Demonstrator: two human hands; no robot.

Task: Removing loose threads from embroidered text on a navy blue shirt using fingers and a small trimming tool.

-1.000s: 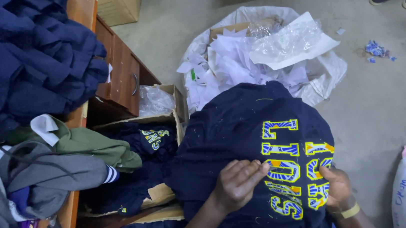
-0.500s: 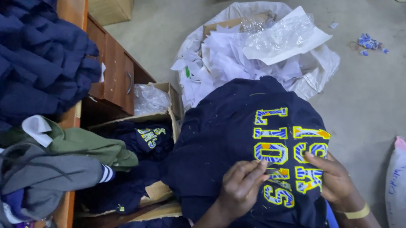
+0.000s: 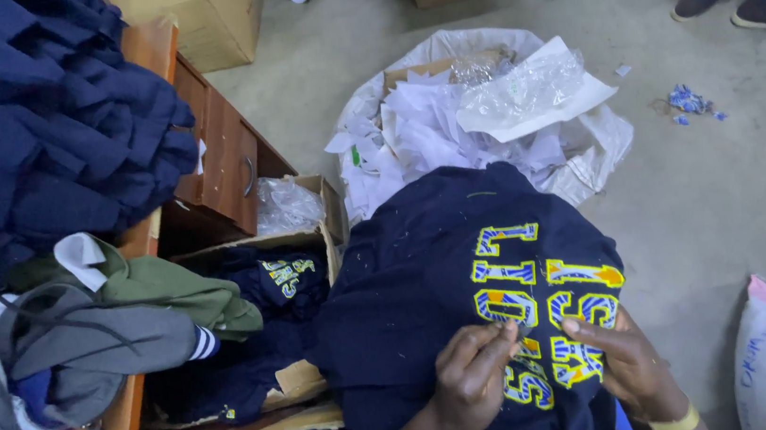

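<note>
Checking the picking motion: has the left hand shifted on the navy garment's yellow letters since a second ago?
Yes: left hand moved right across the navy garment, fingertips now pinching on the yellow letters.

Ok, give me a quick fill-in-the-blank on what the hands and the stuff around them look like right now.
1. Both hands rest on a navy garment with ____ lettering.
2. The right hand wears a yellow ____ at the wrist.
3. The left hand pinches at the lettering with its ____.
4. The white sack beyond the garment holds paper and clear ____.

Missing: yellow; band; fingers; plastic
</note>
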